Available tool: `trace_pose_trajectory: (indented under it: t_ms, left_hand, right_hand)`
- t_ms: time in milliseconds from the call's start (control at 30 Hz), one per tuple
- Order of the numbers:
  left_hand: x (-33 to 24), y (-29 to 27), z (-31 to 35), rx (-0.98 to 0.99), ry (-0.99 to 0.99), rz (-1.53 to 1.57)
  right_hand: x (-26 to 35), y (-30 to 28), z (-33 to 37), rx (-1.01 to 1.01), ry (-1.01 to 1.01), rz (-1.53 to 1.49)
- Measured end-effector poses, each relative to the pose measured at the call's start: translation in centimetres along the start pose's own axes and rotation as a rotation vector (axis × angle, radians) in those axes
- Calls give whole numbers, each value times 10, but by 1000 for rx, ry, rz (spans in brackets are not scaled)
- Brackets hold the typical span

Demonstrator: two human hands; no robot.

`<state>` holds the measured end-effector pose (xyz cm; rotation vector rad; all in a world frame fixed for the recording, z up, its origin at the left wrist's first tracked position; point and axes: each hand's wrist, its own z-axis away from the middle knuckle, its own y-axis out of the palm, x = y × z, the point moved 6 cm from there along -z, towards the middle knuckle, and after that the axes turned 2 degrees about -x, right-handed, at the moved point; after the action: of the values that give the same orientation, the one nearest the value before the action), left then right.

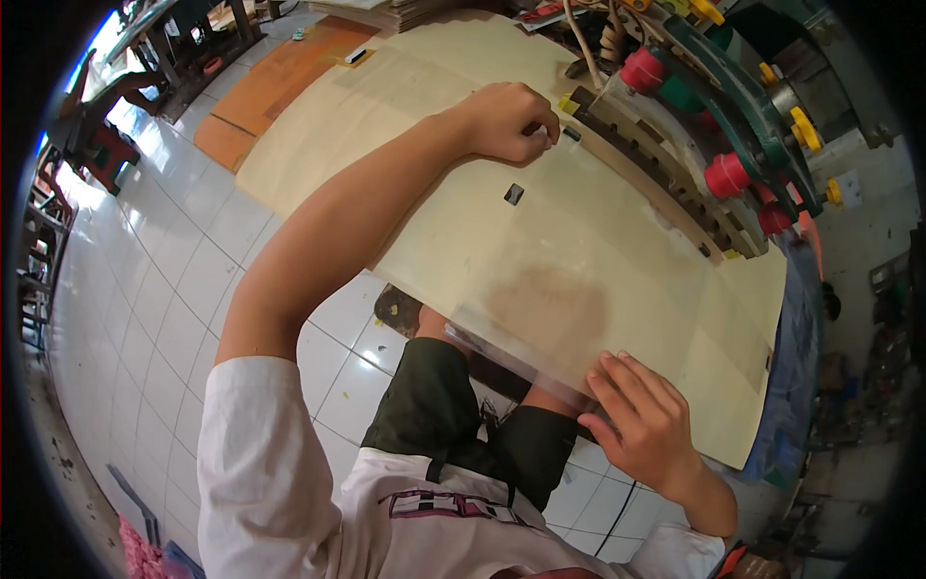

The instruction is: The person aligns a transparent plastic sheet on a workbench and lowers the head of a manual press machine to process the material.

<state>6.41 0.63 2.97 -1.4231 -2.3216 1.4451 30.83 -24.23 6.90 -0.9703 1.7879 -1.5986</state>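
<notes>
A large cream-coloured board [694,338] spreads in front of me, over my knees. A clear plastic sheet [521,362] lies on it, its near edge sticking out past the board. My left hand [509,123] is curled closed over the board's far side, close to the machine's bar; a small pale bit shows by its thumb, but what the fingers pinch is hidden. My right hand [641,420] rests at the near edge with fingers stretched out, fingertips touching the sheet. A small dark square [514,195] sits on the board between the hands.
A green machine [690,87] with red rollers [725,177] and yellow wing knobs [805,128] stands at the far right. Its dark slotted bar [656,169] runs along the board. An orange-brown panel [280,82] lies far left above white floor tiles [183,222].
</notes>
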Motion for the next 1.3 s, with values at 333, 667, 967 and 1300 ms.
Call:
trace_pose_trajectory:
  t_ms: [333, 667, 967, 1300]
  left_hand:
    - [1, 1, 0, -18, 7, 6]
    - [-2, -5, 2, -5, 11, 13]
    - [-3, -6, -2, -10, -79, 8]
    - [-28, 3, -12, -24, -58, 59]
  right_hand:
    - [-14, -17, -2, -136, 136, -129]
    - [-77, -89, 51, -592, 541, -220]
    - [-194, -173, 221, -1126, 898, -773]
    - [-349, -172, 536, -1961, 1050, -1019]
